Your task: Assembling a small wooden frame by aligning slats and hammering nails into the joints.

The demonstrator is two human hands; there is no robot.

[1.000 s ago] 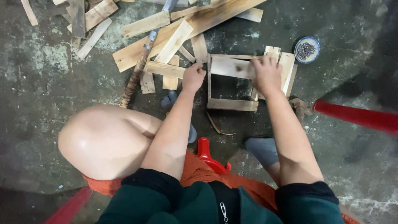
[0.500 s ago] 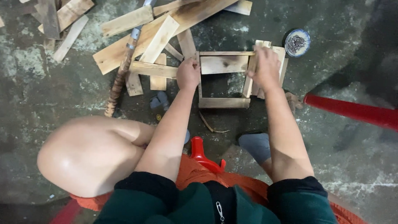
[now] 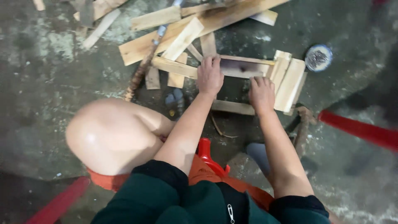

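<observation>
Two bare forearms reached out from dark green sleeves (image 3: 166,195) over a bent knee (image 3: 112,135) and the red edge of a low seat (image 3: 209,155), down toward a stained, rough concrete floor (image 3: 49,83). Nearest the body lay the front rail of a small wooden frame (image 3: 234,107), a rectangle of pale, unfinished slats lying flat on the floor. The right hand (image 3: 262,93) rested palm down inside the frame's right end, fingers together and pointing away, pressed against the stacked slats (image 3: 288,83) there; it gripped nothing that could be seen. The left hand (image 3: 210,76) lay palm down on the frame's far left corner, fingers spread flat over the joint where a longer batten (image 3: 174,67) met the far rail, pressing rather than closing round anything. Just right of the frame stood a small round tin (image 3: 318,57), its top open and filled with what looked like a mass of small dark metal bits, too fine to tell apart. Left of the frame a rusty ribbed rod (image 3: 139,76) ran slantwise. Beyond, offcut planks (image 3: 199,20) lay heaped across one another, flat and straight-edged. At the right a red bar (image 3: 358,130) crossed the floor.
</observation>
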